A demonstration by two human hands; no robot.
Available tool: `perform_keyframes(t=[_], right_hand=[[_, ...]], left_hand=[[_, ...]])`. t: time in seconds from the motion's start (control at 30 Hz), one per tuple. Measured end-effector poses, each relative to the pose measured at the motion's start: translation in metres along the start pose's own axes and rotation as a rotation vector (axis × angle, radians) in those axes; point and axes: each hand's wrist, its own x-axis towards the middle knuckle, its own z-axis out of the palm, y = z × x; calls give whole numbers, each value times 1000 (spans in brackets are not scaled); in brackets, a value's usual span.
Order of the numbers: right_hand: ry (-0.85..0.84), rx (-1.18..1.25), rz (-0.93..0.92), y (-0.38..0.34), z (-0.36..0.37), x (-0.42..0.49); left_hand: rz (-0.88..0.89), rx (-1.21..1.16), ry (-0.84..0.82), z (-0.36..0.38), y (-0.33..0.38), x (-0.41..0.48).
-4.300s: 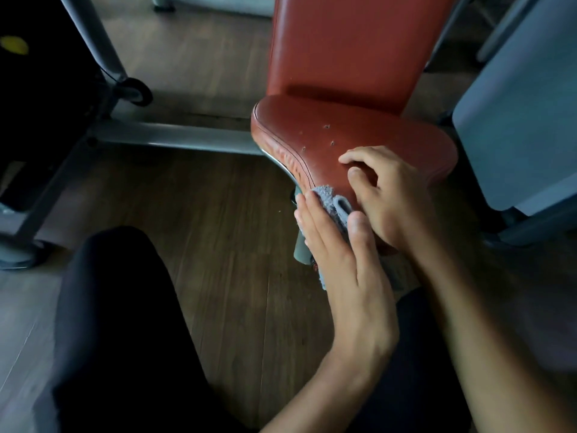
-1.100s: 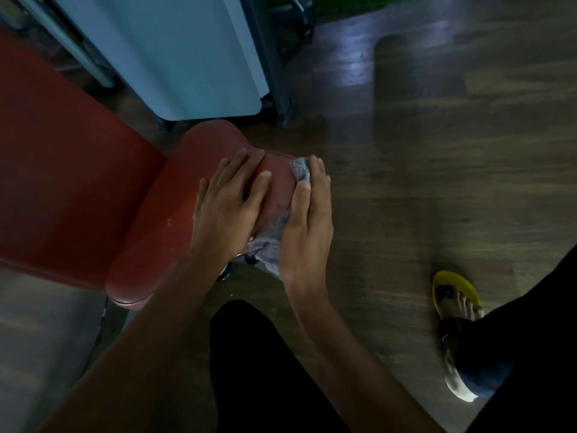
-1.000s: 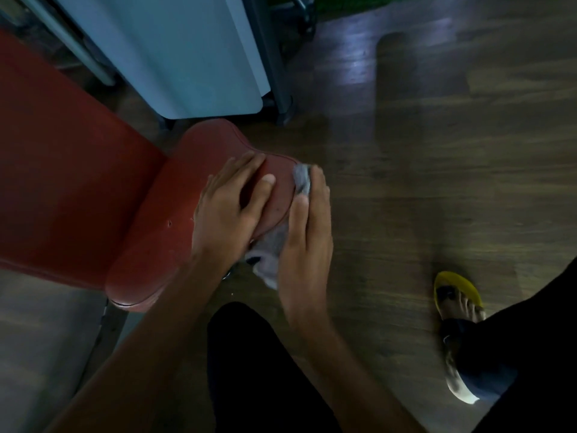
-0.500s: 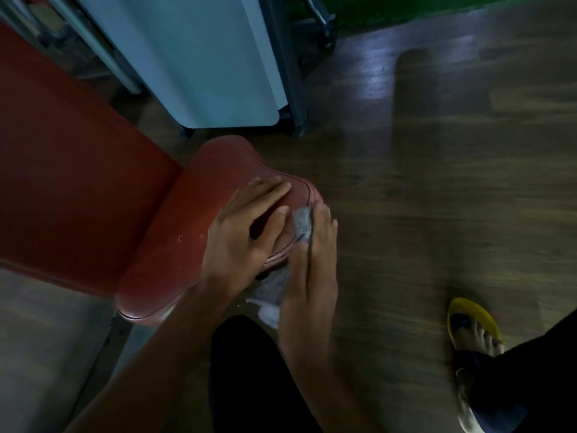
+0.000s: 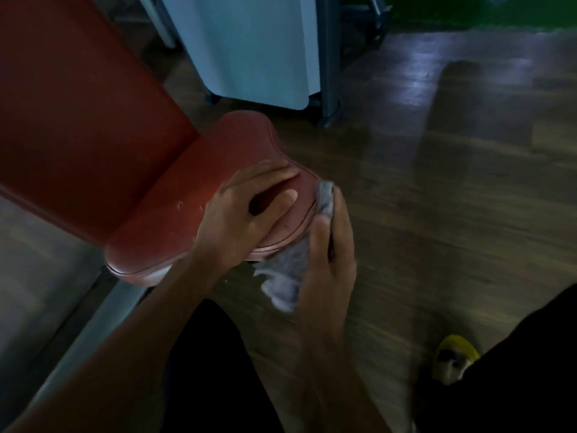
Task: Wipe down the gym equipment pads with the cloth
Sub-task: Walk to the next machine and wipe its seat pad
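The red seat pad (image 5: 187, 220) juts out below the red back pad (image 5: 78, 114) at the left. My left hand (image 5: 246, 214) rests on top of the seat near its front end, fingers spread and loosely bent. My right hand (image 5: 327, 254) holds the grey cloth (image 5: 287, 276) against the seat's front rim, with the thumb over the cloth and the fingers pointing up along the edge. One end of the cloth pokes out past the fingertips and the other hangs below the seat.
A pale blue-grey machine panel (image 5: 256, 48) on a dark post (image 5: 327, 57) stands behind the seat. A grey frame bar (image 5: 93, 326) runs under the seat at the lower left. Wooden floor (image 5: 437, 198) spreads to the right. A foot in a yellow sandal (image 5: 452, 357) is at the lower right.
I have moved round the seat from its other side. Over the last second my right hand has rubbed the cloth along the front rim while my left hand stayed on the pad.
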Motion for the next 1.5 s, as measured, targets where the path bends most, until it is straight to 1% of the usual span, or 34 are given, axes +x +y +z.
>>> perform_keyframes(t=[0.07,0.13,0.17,0.23,0.37,0.47,0.57,0.67,0.8,0.9,1.0,1.07,1.13,1.2,1.3,1.37,1.43,1.47,1.5], right_hand=[[-27,-92,5,-3,-2,-14],[-18,-90,27,-4,-5,2],[-41,-76,45,-7,-5,18],[-117,-52,62,-13,-7,38],[-298,-129,39,-20,-26,18],[-388,-123,31,-19,-36,38],[-477,-30,75,-24,-41,61],[-569,-1,143,-31,-56,55],[-589,-70,138,-23,-53,80],[-636,-77,130,-26,-57,83],[-709,-139,121,-30,-72,75],[-740,-107,125,-25,-61,89],[-719,-26,198,-21,-38,113],[-745,-4,225,-23,-29,122],[-797,-89,155,-32,-56,102],[-795,-97,126,-37,-65,94],[-799,-32,215,-29,-48,108],[-798,-11,315,-25,-34,121],[-814,5,373,-20,-20,133]], left_hand=[[-106,87,44,6,7,3],[-192,145,74,14,18,5],[-221,161,86,17,22,5],[-256,170,122,18,26,5],[-297,144,174,15,26,5],[-348,146,205,17,34,6],[-495,239,315,24,49,1],[-630,248,397,40,70,0],[-752,292,492,54,84,5],[-760,301,562,60,89,5],[-757,298,571,64,93,-3],[-748,270,572,65,94,-6],[-743,250,593,63,94,-3],[-753,252,589,63,94,0],[-753,259,572,64,96,-5],[-747,261,573,64,95,-6],[-746,262,580,64,92,-3],[-745,265,585,64,92,-1],[-746,273,591,64,91,1]])
